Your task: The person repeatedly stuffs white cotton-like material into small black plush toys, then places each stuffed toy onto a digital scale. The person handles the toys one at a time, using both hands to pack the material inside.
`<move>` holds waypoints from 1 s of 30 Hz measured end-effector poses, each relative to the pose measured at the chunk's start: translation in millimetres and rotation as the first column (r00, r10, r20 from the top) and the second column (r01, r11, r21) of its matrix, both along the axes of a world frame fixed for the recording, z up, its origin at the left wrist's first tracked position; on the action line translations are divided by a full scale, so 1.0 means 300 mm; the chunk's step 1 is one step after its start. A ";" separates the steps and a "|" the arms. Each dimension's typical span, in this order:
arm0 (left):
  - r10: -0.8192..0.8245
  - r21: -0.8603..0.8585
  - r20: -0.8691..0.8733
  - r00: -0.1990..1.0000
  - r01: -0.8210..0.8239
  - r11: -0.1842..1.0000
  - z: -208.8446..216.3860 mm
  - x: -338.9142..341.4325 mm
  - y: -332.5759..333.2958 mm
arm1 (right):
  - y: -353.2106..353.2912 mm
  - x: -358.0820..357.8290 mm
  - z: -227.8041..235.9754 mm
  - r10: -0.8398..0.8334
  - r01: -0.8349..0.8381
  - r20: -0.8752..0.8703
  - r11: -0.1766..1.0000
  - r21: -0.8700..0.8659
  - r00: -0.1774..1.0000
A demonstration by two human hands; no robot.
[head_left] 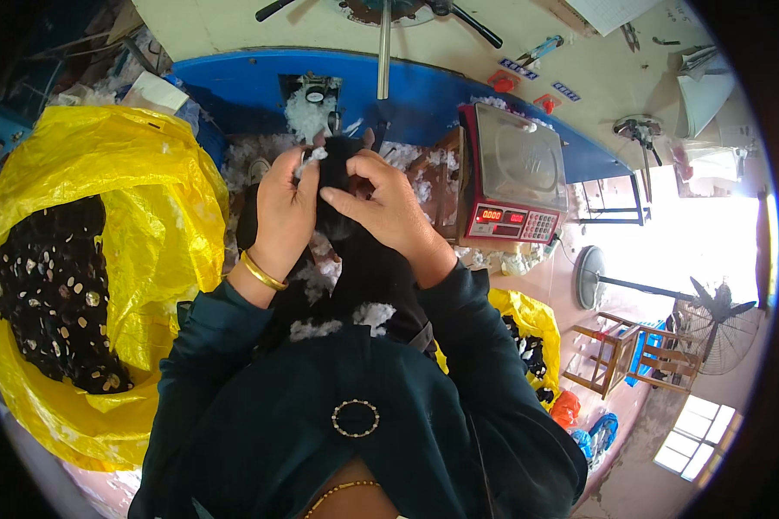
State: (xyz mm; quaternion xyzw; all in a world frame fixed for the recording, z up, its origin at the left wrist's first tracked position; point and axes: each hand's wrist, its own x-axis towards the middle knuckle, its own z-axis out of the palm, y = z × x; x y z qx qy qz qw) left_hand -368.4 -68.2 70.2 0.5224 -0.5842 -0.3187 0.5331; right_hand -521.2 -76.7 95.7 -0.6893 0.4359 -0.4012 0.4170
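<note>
Both hands are together at the centre, in front of a machine's blue panel (234, 82). Between them is a small black plush piece (346, 164), with pinkish points showing at its upper end. My left hand (287, 203) is closed on its left side, and a tuft of white stuffing (318, 155) sticks out by the fingertips. On the other side, my right hand (385, 203) grips the plush piece with bent fingers and its thumb lying across it. Some fingertips are hidden behind the piece. More white fluff (372, 317) lies on my dark lap.
At left stands a large yellow woven bag (173, 190) holding black pieces with pale spots. A red weighing scale (515, 177) is to the right. White fluff clings around the machine's nozzle (314, 93). Further right are another yellow bag (519, 304), a wooden stool (610, 350) and a standing fan (714, 324).
</note>
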 end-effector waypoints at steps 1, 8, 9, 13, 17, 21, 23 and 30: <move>-0.006 0.018 0.012 1.000 0.006 1.000 0.001 0.007 0.002 | -0.006 -0.012 -0.008 0.064 -0.063 -0.040 0.998 0.023 0.997; 0.044 0.446 -0.526 0.850 0.231 0.865 0.057 0.031 -0.041 | -0.075 -0.112 0.027 -0.001 -0.184 -0.416 0.896 -0.404 0.909; 0.100 0.501 -0.597 0.796 0.272 0.822 0.076 0.012 -0.043 | -0.089 -0.110 0.050 -0.031 -0.162 -0.411 0.890 -0.426 0.911; 0.092 0.419 -0.706 0.702 0.309 0.854 0.097 -0.015 -0.113 | -0.189 -0.086 0.131 -0.256 0.004 -0.348 0.810 -0.587 0.902; -0.028 0.334 -0.675 0.738 0.339 0.880 0.141 -0.084 -0.165 | -0.403 -0.046 0.103 -0.425 0.178 -0.249 0.743 -0.645 0.870; -0.221 0.103 -0.309 0.925 0.263 0.959 0.115 -0.095 -0.232 | -0.596 -0.078 0.107 -0.439 0.220 -0.312 0.810 -0.544 0.842; -0.126 0.005 -0.043 0.991 0.127 0.992 0.138 -0.113 -0.249 | -0.657 -0.075 0.109 -0.442 0.232 -0.245 0.777 -0.585 0.863; -0.193 0.179 -0.241 0.951 0.239 0.954 0.107 -0.124 -0.191 | -0.571 -0.067 0.066 -0.393 0.228 -0.160 0.769 -0.597 0.906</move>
